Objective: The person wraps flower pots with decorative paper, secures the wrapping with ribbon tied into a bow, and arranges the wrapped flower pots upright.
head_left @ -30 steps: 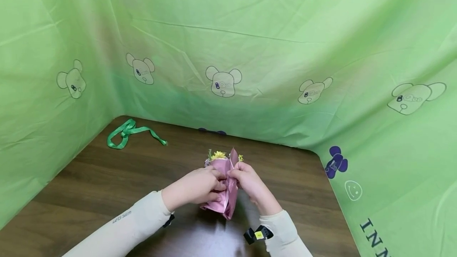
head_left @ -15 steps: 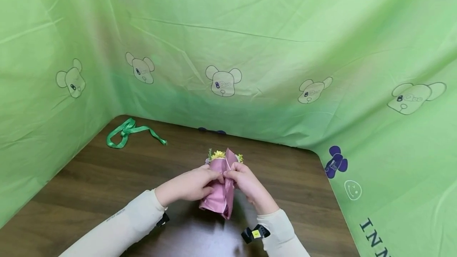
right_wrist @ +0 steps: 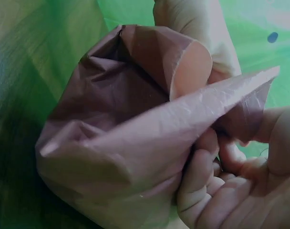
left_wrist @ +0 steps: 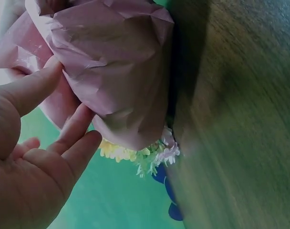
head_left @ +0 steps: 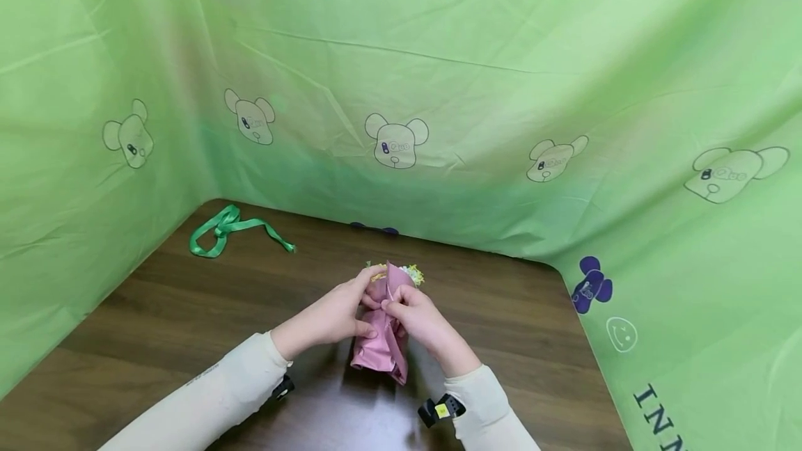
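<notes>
A small bouquet lies on the table, wrapped in pink wrapping paper [head_left: 374, 351], with yellow and white flowers [head_left: 412, 273] at its far end. My right hand [head_left: 426, 326] pinches the raised edge of the paper between thumb and fingers. On the other side, my left hand [head_left: 332, 313] touches the wrap with thumb and fairly straight fingers; the left wrist view shows the fingertips [left_wrist: 90, 136] along the fold of the paper [left_wrist: 121, 71]. From the right wrist view the near end of the paper [right_wrist: 121, 176] is loosely folded and gaping. The stems are hidden inside.
A looped green ribbon [head_left: 216, 232] lies at the back left of the brown wooden table [head_left: 156, 326]. Green printed fabric [head_left: 326, 89] surrounds the table at the back and on both sides. Black straps circle both wrists.
My right hand has drawn the paper edge leftward over the bouquet. The left hand has shifted its fingers toward the flower end, opening them wider. The ribbon lies as before.
</notes>
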Action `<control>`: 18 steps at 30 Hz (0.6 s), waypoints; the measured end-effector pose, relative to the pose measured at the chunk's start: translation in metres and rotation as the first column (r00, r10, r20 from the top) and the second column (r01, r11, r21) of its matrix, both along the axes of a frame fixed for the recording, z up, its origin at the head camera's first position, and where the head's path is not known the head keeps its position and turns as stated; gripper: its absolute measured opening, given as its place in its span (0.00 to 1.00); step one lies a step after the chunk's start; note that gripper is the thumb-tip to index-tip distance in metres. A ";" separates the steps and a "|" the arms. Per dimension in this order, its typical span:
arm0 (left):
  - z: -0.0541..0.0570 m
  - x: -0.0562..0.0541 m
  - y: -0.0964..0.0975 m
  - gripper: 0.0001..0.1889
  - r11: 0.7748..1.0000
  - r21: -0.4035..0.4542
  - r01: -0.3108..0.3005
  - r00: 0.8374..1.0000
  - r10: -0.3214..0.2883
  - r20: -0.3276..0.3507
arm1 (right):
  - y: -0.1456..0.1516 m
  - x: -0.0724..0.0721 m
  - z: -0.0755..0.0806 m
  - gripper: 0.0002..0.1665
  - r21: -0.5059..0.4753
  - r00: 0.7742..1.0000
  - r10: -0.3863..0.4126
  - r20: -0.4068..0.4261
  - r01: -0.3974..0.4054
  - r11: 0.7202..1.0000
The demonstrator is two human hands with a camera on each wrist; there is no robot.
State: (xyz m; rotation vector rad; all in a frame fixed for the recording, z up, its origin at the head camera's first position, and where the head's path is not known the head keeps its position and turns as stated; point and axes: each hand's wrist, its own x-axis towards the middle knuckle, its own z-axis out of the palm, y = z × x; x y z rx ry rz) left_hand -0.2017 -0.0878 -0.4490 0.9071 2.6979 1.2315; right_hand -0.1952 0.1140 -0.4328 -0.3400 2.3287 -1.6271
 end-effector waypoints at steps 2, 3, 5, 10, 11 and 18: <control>0.000 -0.001 -0.001 0.59 1.000 0.003 0.007 1.000 -0.007 -0.007 | 0.001 0.000 0.000 0.16 0.012 1.000 0.023 -0.003 -0.023 1.000; -0.001 -0.001 -0.001 0.60 1.000 0.001 0.009 1.000 -0.009 -0.011 | 0.002 0.000 0.001 0.17 0.007 0.999 0.038 0.001 -0.038 0.999; -0.002 -0.001 -0.002 0.57 1.000 0.001 0.007 1.000 -0.007 -0.012 | 0.005 0.001 0.001 0.19 -0.013 0.997 0.074 0.009 -0.074 0.997; -0.007 -0.002 -0.003 0.35 0.997 0.077 0.001 0.996 -0.008 0.092 | 0.010 0.005 -0.005 0.13 -0.024 0.993 0.113 -0.038 -0.114 0.993; -0.009 -0.002 -0.003 0.31 0.995 0.101 0.001 0.993 -0.013 0.117 | 0.010 0.006 -0.007 0.11 -0.007 0.992 0.100 -0.071 -0.100 0.995; -0.012 -0.001 -0.004 0.27 0.988 0.154 -0.004 0.984 -0.024 0.177 | 0.005 0.022 -0.020 0.13 0.136 0.938 -0.039 -0.344 0.091 0.987</control>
